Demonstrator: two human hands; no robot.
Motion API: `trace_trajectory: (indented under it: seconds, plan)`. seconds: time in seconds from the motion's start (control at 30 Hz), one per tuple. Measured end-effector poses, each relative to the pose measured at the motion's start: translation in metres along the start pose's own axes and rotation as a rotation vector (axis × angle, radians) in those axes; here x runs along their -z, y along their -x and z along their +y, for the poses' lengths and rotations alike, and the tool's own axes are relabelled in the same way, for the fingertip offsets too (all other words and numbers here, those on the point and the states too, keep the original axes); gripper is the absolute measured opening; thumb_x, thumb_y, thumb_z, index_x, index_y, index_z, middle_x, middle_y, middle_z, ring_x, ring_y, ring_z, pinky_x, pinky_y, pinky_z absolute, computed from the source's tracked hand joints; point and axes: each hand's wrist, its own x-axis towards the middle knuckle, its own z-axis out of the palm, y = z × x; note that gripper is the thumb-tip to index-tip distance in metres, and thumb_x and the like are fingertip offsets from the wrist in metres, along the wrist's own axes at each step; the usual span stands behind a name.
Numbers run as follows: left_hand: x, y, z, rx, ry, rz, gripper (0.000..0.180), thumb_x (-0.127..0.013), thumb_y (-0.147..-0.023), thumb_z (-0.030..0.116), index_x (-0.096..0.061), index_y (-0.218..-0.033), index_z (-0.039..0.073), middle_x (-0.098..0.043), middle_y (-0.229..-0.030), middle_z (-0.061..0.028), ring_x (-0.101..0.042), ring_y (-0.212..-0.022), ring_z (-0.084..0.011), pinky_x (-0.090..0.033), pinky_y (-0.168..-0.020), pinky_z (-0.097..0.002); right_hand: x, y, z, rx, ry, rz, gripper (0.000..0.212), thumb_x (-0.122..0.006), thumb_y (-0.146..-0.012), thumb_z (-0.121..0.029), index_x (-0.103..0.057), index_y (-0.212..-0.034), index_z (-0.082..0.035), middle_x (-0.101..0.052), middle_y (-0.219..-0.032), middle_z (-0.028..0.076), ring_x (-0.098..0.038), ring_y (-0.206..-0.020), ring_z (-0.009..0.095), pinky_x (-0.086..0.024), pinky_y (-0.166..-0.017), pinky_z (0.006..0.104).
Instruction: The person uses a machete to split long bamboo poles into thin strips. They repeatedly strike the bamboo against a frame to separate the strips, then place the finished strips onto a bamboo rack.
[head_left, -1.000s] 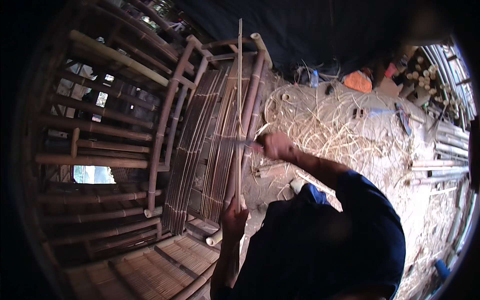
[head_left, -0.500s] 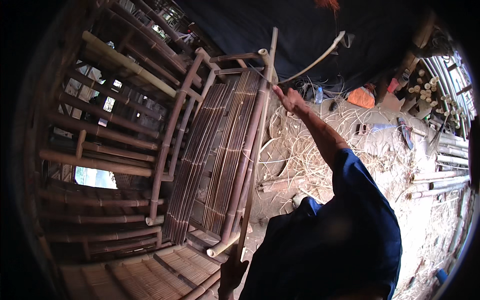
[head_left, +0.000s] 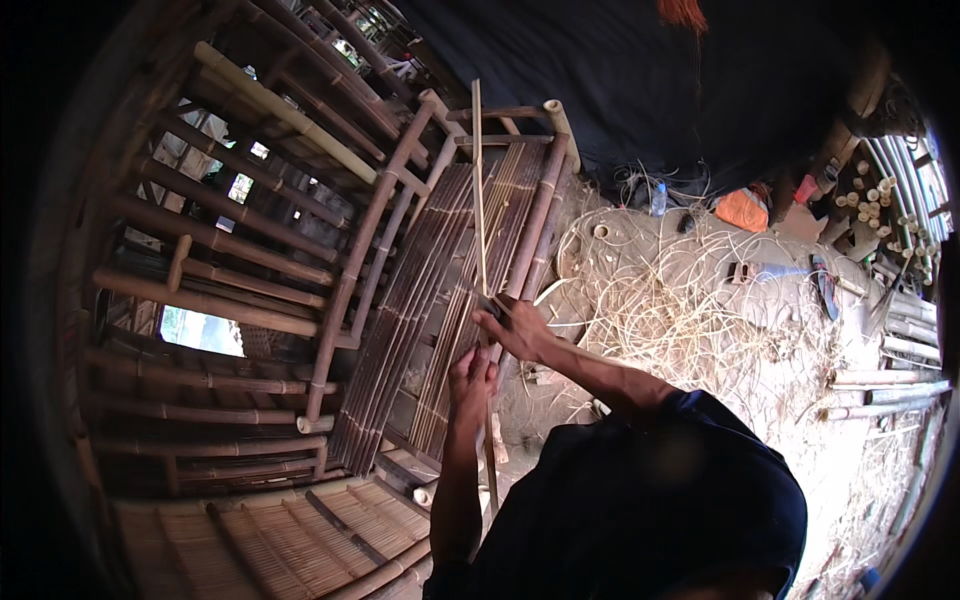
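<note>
A long, narrow bamboo strip (head_left: 479, 190) reaches from near my body out over the bamboo bench (head_left: 535, 235), pale along its far part. My left hand (head_left: 472, 376) is closed around the strip near the bench's right edge. Just beyond it, my right hand (head_left: 520, 330) is closed at the strip, thumb toward the left. A small dark blade, apparently a knife (head_left: 490, 304), shows at its fingers against the strip; its handle is hidden in the hand. Beneath the strip lies the bench seat of dark split bamboo slats (head_left: 400, 290).
Bamboo frames (head_left: 230, 260) are stacked at the left. Pale shavings (head_left: 650, 310) litter the ground at the right, with a saw (head_left: 775, 271), an orange bag (head_left: 742, 210) and a water bottle (head_left: 658, 198) among them. Bamboo poles (head_left: 885, 378) lie far right; a dark sheet (head_left: 600, 80) hangs behind.
My right hand has drawn back from the bench's far end to beside my left hand, which has moved forward. The strip has swung left over the seat, and the curling peeled sliver is gone from view.
</note>
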Motion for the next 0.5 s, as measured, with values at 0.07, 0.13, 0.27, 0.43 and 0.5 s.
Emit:
trace_trajectory:
  seconds: [0.07, 0.13, 0.27, 0.43, 0.5]
  plan:
    - [0.005, 0.01, 0.005, 0.044, -0.014, 0.093, 0.022, -0.052, -0.1, 0.027, -0.061, -0.101, 0.007, -0.043, -0.062, 0.0048, -0.036, -0.048, -0.0038, -0.029, -0.043, -0.0211, 0.02, 0.018, -0.01, 0.126, 0.363, -0.067, 0.063, -0.041, -0.093, -0.06, -0.06, -0.111, -0.003, -0.062, -0.077, 0.025, -0.066, -0.076, 0.038, -0.051, -0.065, 0.0503]
    - [-0.006, 0.025, 0.01, 0.039, -0.128, 0.176, 0.027, -0.052, -0.1, 0.026, -0.059, -0.084, 0.006, -0.043, -0.057, 0.0046, -0.037, -0.046, -0.0055, -0.029, -0.042, -0.0244, 0.034, 0.012, 0.026, 0.161, 0.545, -0.215, 0.071, -0.034, -0.09, -0.071, -0.061, -0.113, -0.009, -0.064, -0.079, 0.022, -0.066, -0.072, 0.034, -0.053, -0.063, 0.0486]
    - [0.006, 0.07, -0.008, -0.091, -0.373, 0.096, 0.027, -0.05, -0.1, 0.022, -0.062, -0.09, 0.0, -0.041, -0.055, 0.0053, -0.036, -0.048, -0.0034, -0.028, -0.044, -0.0245, 0.099, -0.055, 0.134, 0.123, 0.916, 0.264, 0.064, -0.038, -0.095, -0.062, -0.063, -0.081, -0.005, -0.058, -0.054, 0.009, -0.055, -0.043, 0.021, -0.041, -0.037, 0.0326]
    - [0.023, 0.1, -0.006, 0.008, -0.343, 0.094, 0.028, -0.048, -0.1, 0.023, -0.063, -0.097, -0.001, -0.038, -0.054, 0.0047, -0.037, -0.048, -0.0037, -0.029, -0.044, -0.0246, 0.076, -0.042, 0.084, 0.164, 0.824, -0.013, 0.066, -0.037, -0.09, -0.069, -0.065, -0.078, -0.011, -0.06, -0.059, 0.015, -0.061, -0.05, 0.027, -0.047, -0.044, 0.0405]
    - [0.018, 0.118, 0.018, -0.103, -0.571, 0.044, 0.032, -0.049, -0.099, 0.027, -0.063, -0.105, -0.001, -0.038, -0.054, 0.0052, -0.036, -0.048, -0.0038, -0.03, -0.044, -0.0248, 0.105, -0.071, 0.113, -0.12, 0.806, -0.043, 0.065, -0.043, -0.089, -0.068, -0.065, -0.074, -0.009, -0.062, -0.061, 0.015, -0.062, -0.05, 0.026, -0.049, -0.044, 0.038]
